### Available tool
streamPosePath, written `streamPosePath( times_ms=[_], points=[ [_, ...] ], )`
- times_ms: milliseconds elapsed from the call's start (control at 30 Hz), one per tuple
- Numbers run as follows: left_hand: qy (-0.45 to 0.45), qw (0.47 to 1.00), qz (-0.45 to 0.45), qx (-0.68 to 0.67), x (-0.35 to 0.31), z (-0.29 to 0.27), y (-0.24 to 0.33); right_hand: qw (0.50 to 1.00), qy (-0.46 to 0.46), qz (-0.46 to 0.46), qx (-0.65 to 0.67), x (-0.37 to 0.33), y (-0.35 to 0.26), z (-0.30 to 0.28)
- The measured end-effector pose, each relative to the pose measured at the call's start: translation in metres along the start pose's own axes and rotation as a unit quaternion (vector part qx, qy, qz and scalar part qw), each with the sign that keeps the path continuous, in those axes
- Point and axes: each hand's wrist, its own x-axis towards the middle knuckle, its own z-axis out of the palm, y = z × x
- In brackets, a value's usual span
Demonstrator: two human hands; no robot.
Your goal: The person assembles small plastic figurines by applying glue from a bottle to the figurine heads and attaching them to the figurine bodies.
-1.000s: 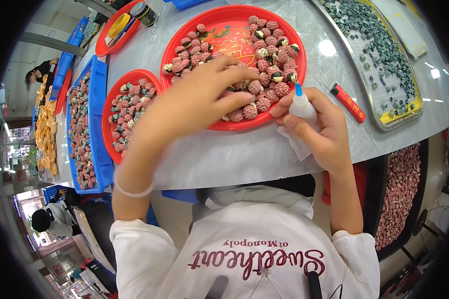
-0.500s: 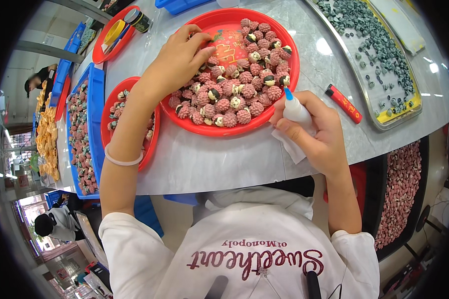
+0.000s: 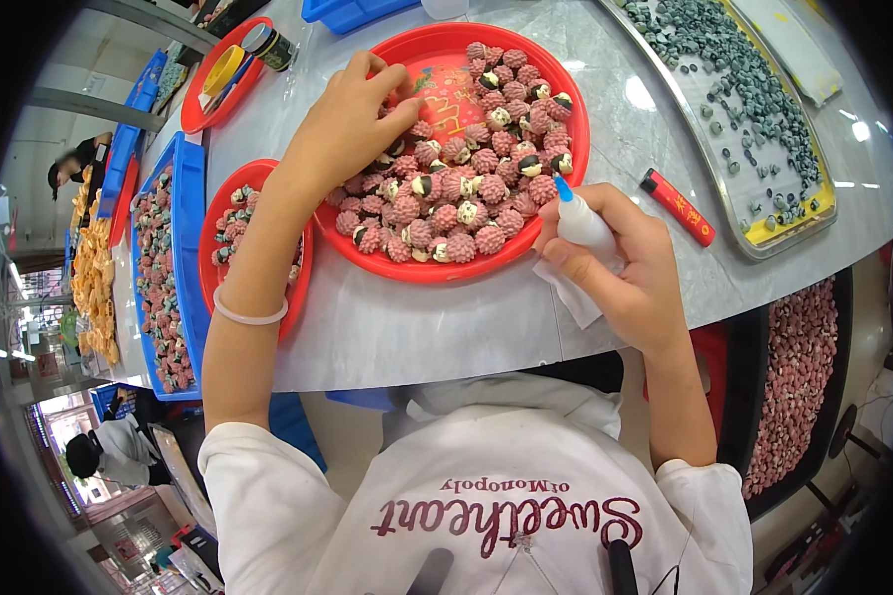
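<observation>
A round red tray (image 3: 582, 109) holds many small pink, ridged figures (image 3: 456, 183), some with cream and black parts. Over its left side, my left hand (image 3: 357, 124) has bent fingers, thumb and forefinger apart, and nothing visible between them. My right hand (image 3: 630, 258) is closed round a white squeeze bottle (image 3: 583, 223) with a blue tip, which points up beside the tray's right rim. A white tissue (image 3: 568, 293) shows under the bottle, against the same hand.
A smaller red tray (image 3: 208, 260) and a blue crate (image 3: 191, 238) with similar pieces stand left. A red tray with a jar (image 3: 268, 46) sits far left. Right are a red tube (image 3: 677, 206) and a metal-rimmed tray (image 3: 726, 213) of dark green pieces. Below the table edge is a black crate (image 3: 831, 397).
The view has shifted slightly, so the red tray appears a little left and lower. My left thumb and forefinger have moved a bit; my right hand keeps the bottle near the rim.
</observation>
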Motion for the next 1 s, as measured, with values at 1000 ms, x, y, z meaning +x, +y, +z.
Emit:
streamPosePath(
  times_ms=[1000],
  points=[
    [-0.142, 0.922, -0.047, -0.356, -0.001, -0.001, 0.031, 0.999, -0.001, 0.031, 0.015, 0.0, -0.006, -0.003]
  ],
)
